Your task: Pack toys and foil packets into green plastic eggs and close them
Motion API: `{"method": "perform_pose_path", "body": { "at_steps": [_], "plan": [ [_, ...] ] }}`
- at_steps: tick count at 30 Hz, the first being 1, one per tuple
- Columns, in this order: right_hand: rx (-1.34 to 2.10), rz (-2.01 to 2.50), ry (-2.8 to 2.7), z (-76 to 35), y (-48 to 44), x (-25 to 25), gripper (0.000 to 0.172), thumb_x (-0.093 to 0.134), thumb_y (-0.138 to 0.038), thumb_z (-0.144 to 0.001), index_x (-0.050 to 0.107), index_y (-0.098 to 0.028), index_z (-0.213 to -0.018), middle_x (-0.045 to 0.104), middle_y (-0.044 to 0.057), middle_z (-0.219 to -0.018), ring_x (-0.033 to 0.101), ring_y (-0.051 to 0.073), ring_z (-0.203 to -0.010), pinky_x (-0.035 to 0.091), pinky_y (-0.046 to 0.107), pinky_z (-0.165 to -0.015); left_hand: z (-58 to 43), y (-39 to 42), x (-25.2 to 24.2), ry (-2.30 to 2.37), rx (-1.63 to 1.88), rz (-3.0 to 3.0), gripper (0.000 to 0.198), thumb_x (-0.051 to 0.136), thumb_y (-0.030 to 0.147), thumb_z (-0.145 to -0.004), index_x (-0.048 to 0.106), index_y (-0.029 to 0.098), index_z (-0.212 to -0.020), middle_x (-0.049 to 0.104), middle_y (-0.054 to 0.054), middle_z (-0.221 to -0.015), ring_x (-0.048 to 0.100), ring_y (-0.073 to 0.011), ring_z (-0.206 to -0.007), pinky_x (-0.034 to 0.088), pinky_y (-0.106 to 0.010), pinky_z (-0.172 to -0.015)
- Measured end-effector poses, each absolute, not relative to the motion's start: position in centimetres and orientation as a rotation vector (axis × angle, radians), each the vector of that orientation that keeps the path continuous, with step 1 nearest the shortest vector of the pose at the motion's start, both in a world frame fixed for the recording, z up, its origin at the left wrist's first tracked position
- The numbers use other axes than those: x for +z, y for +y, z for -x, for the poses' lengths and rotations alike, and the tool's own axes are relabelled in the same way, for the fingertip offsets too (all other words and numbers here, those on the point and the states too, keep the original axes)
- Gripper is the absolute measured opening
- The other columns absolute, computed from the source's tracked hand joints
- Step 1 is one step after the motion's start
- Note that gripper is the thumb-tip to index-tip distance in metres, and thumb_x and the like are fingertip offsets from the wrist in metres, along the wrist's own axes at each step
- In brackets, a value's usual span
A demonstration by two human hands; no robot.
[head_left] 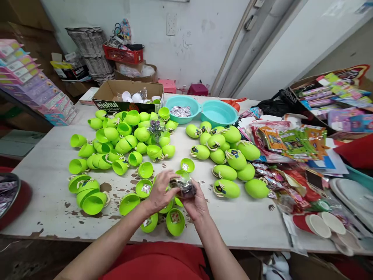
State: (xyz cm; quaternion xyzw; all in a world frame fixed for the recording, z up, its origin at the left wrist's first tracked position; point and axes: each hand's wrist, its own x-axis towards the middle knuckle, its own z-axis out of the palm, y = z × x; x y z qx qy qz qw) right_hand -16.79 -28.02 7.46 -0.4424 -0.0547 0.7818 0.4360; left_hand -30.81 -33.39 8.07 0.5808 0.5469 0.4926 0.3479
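Observation:
Both hands meet over the front middle of the table around a small clear plastic bag (188,188) with something dark inside; its contents are too unclear to name. My left hand (163,190) pinches the bag from the left, and my right hand (198,200) cups it from the right and below. Beneath and around them stand open green plastic egg halves (129,203), some with a small printed sachet (175,217) inside. One half behind the hands (187,165) also holds a silver sachet. My hands partly cover several of the shells.
Many open egg shells (100,161) crowd the left; closed green eggs (227,188) lie to the right. Behind are two turquoise basins (219,112), one with silver sachets, and a cardboard box (125,91). Packaged sweets (291,142) and paper cups (319,225) fill the right end.

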Motion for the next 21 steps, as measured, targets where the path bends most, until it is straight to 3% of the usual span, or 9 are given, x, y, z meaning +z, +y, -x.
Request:
{"method": "perform_pose_path", "body": {
  "at_steps": [2, 3, 5, 8, 10, 13, 18, 21],
  "plan": [
    [1.676, 1.131, -0.220, 17.8, -29.1, 7.1, 0.034, 0.085, -0.027, -0.059, 0.059, -0.021, -0.078, 0.068, -0.005, -0.072, 0.062, 0.014, -0.065, 0.052, 0.026, -0.063, 30.3, -34.1, 7.9, 1.542, 1.319, -1.286, 0.069, 0.084, 0.041, -0.062, 0.057, 0.022, -0.123, 0.056, -0.013, -0.131, 0.049, -0.0326, -0.126, 0.038, -0.048, -0.106],
    [1.596, 1.125, -0.293, 18.4, -29.8, 6.9, 0.035, 0.086, -0.025, -0.058, 0.057, -0.021, -0.076, 0.065, -0.007, -0.068, 0.059, 0.012, -0.063, 0.050, 0.024, -0.062, 30.0, -34.3, 7.9, 1.532, 1.337, -1.126, 0.077, 0.084, 0.047, -0.060, 0.054, 0.022, -0.126, 0.057, -0.013, -0.129, 0.051, -0.0329, -0.123, 0.041, -0.047, -0.102],
    [1.578, 1.078, -0.444, 19.3, -31.5, 6.8, 0.033, 0.086, -0.027, -0.061, 0.056, -0.021, -0.074, 0.061, -0.009, -0.066, 0.057, 0.011, -0.062, 0.048, 0.023, -0.063, 29.4, -34.4, 7.8, 1.453, 1.391, -0.778, 0.064, 0.076, 0.052, -0.069, 0.053, 0.021, -0.121, 0.065, -0.008, -0.106, 0.063, -0.0255, -0.098, 0.050, -0.037, -0.084],
    [1.662, 0.978, -0.495, 20.2, -33.3, 6.8, 0.030, 0.079, -0.043, -0.070, 0.060, -0.021, -0.077, 0.064, -0.005, -0.075, 0.060, 0.013, -0.072, 0.049, 0.025, -0.069, 28.8, -33.9, 8.0, 1.436, 1.513, -0.494, 0.031, 0.070, 0.042, -0.076, 0.054, 0.019, -0.091, 0.060, 0.002, -0.075, 0.057, -0.0134, -0.065, 0.046, -0.024, -0.062],
    [1.694, 0.958, -0.368, 20.4, -33.5, 7.1, 0.034, 0.077, -0.049, -0.071, 0.063, -0.023, -0.088, 0.068, -0.004, -0.084, 0.063, 0.015, -0.078, 0.051, 0.027, -0.072, 28.7, -33.7, 8.3, 1.465, 1.568, -0.494, 0.025, 0.071, 0.031, -0.073, 0.052, 0.019, -0.084, 0.059, 0.003, -0.074, 0.056, -0.0120, -0.065, 0.044, -0.021, -0.062],
    [1.779, 1.000, -0.192, 20.2, -32.7, 7.2, 0.043, 0.080, -0.047, -0.067, 0.066, -0.023, -0.100, 0.072, -0.003, -0.092, 0.065, 0.017, -0.082, 0.053, 0.030, -0.075, 28.4, -34.0, 8.6, 1.520, 1.568, -0.604, 0.029, 0.065, 0.023, -0.076, 0.055, 0.021, -0.103, 0.065, 0.001, -0.082, 0.059, -0.0140, -0.072, 0.047, -0.024, -0.067],
    [1.780, 1.091, -0.079, 19.1, -32.1, 6.4, 0.033, 0.085, -0.030, -0.060, 0.070, -0.019, -0.087, 0.073, -0.004, -0.081, 0.064, 0.012, -0.072, 0.053, 0.022, -0.069, 27.5, -35.4, 8.1, 1.612, 1.493, -1.080, 0.015, 0.054, 0.016, -0.083, 0.065, 0.019, -0.092, 0.068, -0.005, -0.094, 0.063, -0.0182, -0.092, 0.048, -0.030, -0.086],
    [1.792, 1.086, -0.024, 17.9, -32.9, 6.2, 0.028, 0.087, -0.026, -0.057, 0.067, -0.020, -0.075, 0.069, -0.006, -0.070, 0.062, 0.010, -0.064, 0.052, 0.019, -0.064, 27.1, -36.3, 7.7, 1.389, 1.549, -1.345, 0.021, 0.046, 0.010, -0.086, 0.064, 0.020, -0.090, 0.069, -0.006, -0.093, 0.065, -0.0179, -0.091, 0.051, -0.033, -0.087]
  ]
}}
